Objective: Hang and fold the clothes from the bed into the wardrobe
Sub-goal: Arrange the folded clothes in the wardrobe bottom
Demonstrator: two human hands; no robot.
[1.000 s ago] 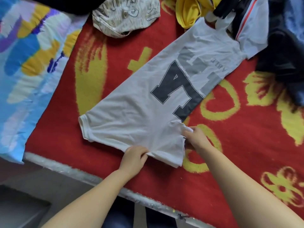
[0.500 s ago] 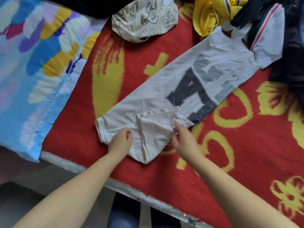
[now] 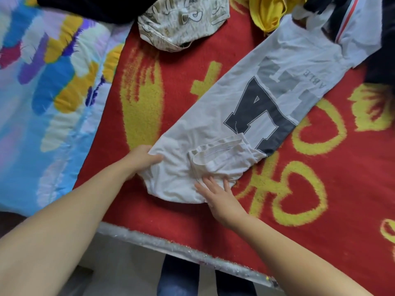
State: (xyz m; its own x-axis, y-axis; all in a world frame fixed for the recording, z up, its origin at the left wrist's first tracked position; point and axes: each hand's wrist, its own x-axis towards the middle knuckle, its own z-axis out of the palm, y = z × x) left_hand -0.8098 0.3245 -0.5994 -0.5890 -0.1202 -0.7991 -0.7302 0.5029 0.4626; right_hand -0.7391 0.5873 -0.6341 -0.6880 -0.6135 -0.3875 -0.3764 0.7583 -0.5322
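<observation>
A white T-shirt (image 3: 245,99) with a large dark letter print lies diagonally on the red and yellow blanket (image 3: 192,67), folded narrow lengthwise. Its near corner with a hem (image 3: 222,154) is turned up over the shirt. My left hand (image 3: 141,159) grips the shirt's near left edge, thumb on top of the cloth. Flat on the near end of the shirt lies my right hand (image 3: 218,193), fingers spread and straight.
A beige patterned garment (image 3: 181,20), a yellow garment (image 3: 267,11) and dark clothes (image 3: 380,67) lie at the far side of the bed. A blue multicoloured quilt (image 3: 42,92) covers the left. The bed's metal edge (image 3: 181,251) runs near my legs.
The near right corner of the shirt was turned up onto the shirt. My left hand slid left to the shirt's edge and my right hand flattened on the near end. The camera moved closer.
</observation>
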